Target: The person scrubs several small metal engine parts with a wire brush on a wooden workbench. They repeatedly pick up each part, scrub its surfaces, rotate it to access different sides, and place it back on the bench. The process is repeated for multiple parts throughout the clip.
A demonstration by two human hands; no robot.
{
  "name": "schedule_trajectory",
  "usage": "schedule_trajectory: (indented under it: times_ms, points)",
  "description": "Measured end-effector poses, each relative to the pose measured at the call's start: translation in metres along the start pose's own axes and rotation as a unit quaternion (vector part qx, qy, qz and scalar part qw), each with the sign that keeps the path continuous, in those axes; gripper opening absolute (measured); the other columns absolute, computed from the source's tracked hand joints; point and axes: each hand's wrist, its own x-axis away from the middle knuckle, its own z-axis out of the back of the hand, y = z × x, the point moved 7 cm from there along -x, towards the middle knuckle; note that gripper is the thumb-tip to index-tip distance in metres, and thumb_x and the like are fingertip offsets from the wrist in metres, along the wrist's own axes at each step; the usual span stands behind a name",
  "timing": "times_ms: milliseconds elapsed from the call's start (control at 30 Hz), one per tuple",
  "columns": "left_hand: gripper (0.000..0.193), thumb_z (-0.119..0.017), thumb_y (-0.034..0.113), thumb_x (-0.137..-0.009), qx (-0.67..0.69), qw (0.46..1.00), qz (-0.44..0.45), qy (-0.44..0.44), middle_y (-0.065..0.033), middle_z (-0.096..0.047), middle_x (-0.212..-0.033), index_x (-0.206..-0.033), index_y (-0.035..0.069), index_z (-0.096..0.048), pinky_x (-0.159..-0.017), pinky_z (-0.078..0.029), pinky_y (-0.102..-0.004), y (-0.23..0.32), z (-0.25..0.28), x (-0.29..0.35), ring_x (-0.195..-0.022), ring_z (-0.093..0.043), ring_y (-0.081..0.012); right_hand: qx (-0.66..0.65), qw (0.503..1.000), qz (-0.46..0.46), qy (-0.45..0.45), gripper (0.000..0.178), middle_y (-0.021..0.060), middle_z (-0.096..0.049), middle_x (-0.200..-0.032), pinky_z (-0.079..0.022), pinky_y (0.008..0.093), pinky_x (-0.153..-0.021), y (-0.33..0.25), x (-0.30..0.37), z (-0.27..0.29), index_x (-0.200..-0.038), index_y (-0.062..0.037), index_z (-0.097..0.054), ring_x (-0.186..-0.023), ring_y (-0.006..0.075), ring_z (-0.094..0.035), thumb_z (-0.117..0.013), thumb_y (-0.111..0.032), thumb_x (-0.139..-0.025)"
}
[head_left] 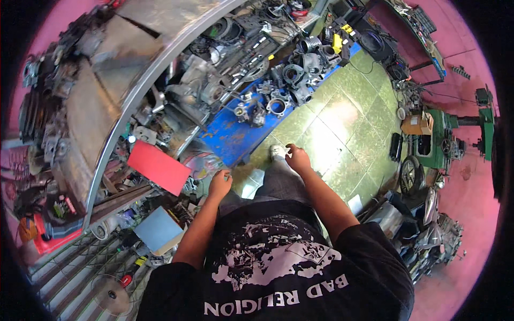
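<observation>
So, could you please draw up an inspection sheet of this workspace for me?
Surface: low blue bench top, paint worn in patches.
Job's things: flat red rectangular panel, left of the left hand; grey ring-shaped metal parts, clustered on the blue top's far part.
Clutter: greasy grey metal castings crowd the shelf beside the blue top; silver and dark metal parts are heaped at right.
Hands: left loosely curled, contents unclear; right hand open with fingers bent, nothing seen in it.
Cables: thin dark cable on the green tiled floor.
Surroundings: pink walls, green metal machine, brown cardboard box.
</observation>
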Motion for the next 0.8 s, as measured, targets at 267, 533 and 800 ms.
schedule_trajectory:
  times_ms: [267,533,800]
  points:
    - [0.034,-0.073,0.025,-0.092,0.045,0.997,0.039,-0.042,-0.0159,-0.073,-0.116,-0.121,0.007,-0.069,-0.092,-0.055,-0.0466,0.111,-0.1,-0.104,-0.109,-0.07,-0.0366,0.097,0.994,0.018,0.043,0.045,0.0129,-0.074,-0.114,-0.056,0.0473,-0.095,0.065,-0.141,0.089,-0.127,-0.0146,-0.065,-0.111,0.0363,-0.067,-0.078,-0.023,-0.084]
    - [0.072,-0.081,0.018,-0.086,0.064,0.983,-0.148,0.089,-0.0239,-0.055,-0.142,-0.147,0.006,-0.046,-0.1,-0.054,-0.0482,0.275,-0.115,-0.266,-0.121,-0.062,-0.0423,0.03,0.975,0.106,0.194,0.057,0.0158,-0.069,-0.12,-0.051,0.0478,-0.098,0.079,-0.278,0.188,-0.132,-0.0104,-0.062,-0.112,0.0391,-0.062,-0.08,-0.011,-0.078]
    - [0.085,-0.092,0.024,-0.073,-0.017,0.987,-0.104,0.119,-0.0296,-0.035,-0.154,-0.145,0.007,-0.049,-0.107,-0.048,-0.0533,0.35,-0.121,-0.336,-0.133,-0.05,-0.0524,0.196,0.961,0.164,0.109,0.09,0.0139,-0.063,-0.135,-0.05,0.045,-0.1,0.024,-0.304,0.155,-0.155,-0.0489,-0.047,-0.122,0.0335,-0.06,-0.077,-0.011,-0.079]
